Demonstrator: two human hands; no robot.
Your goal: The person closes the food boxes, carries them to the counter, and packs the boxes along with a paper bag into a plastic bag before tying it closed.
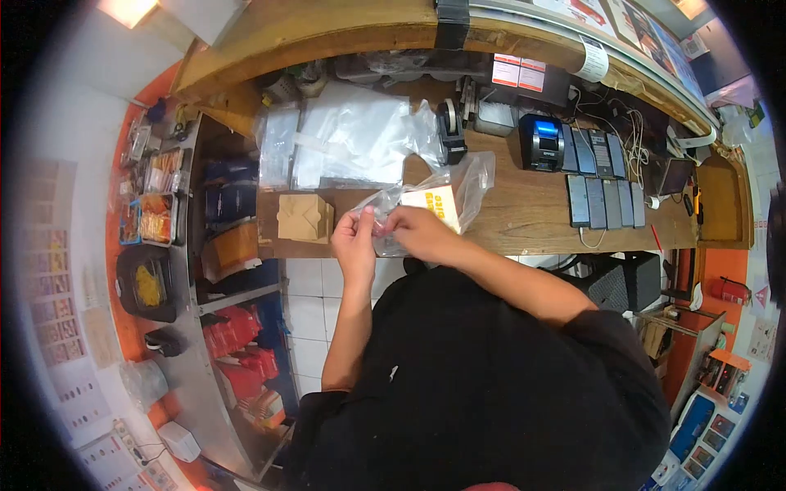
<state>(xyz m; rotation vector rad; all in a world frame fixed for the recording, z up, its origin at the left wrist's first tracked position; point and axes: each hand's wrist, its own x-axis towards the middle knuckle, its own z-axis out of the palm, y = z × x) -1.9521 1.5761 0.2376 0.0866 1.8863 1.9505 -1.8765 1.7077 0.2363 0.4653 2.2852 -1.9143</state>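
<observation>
Both hands on the clear plastic bag. Left hand: thumb and fingers clamped on its near edge. Right hand: fingertips pinched on the same gathered film, close beside the left. Two-sided grip probably because thin film slips and one hand had to steady it for the other; couldn't tell whether the gather was twisted or knotted. The bag lay on the wooden counter, running from between my fingers to just beyond my right hand. White packet with yellow lettering sat just past my right knuckles, seemingly inside the film, its weight likely helping pin the bag down.

Kraft cardboard box stood just left of my left hand, likely parked there to stay reachable. Stacked clear bags lay flat beyond my left hand, tape dispenser beyond my right; both presumably kept handy. Farther right of my right hand: Epson receipt printer, then phones in two rows, probably lined up to keep screens readable.
</observation>
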